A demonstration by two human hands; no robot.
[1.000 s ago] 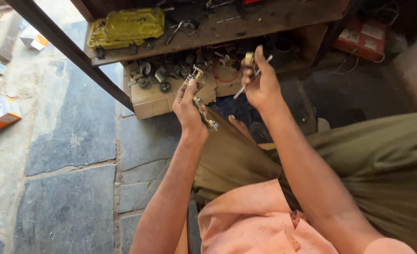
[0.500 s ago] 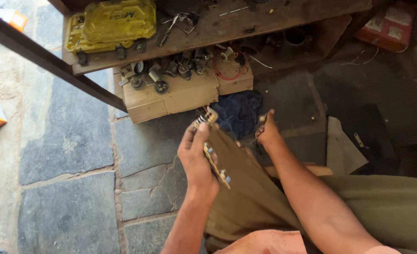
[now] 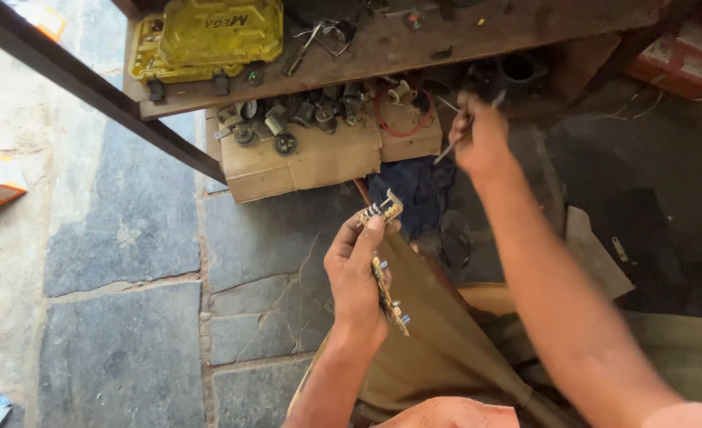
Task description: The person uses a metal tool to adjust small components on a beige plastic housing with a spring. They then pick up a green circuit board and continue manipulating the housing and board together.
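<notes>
Left hand is clenching a terminal strip, long axis running 12-to-5 o'clock; right hand, pinching a thin tool, is hovering at 1 o'clock.

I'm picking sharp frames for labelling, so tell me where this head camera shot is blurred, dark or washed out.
Head view: the right hand and its thin tool are motion-smeared; the left hand and its small metal part are fairly sharp; the right side by the red box sits in deep shadow; the stone floor at left is bright, slightly washed.

Plastic case on shelf; carton beneath.
</notes>
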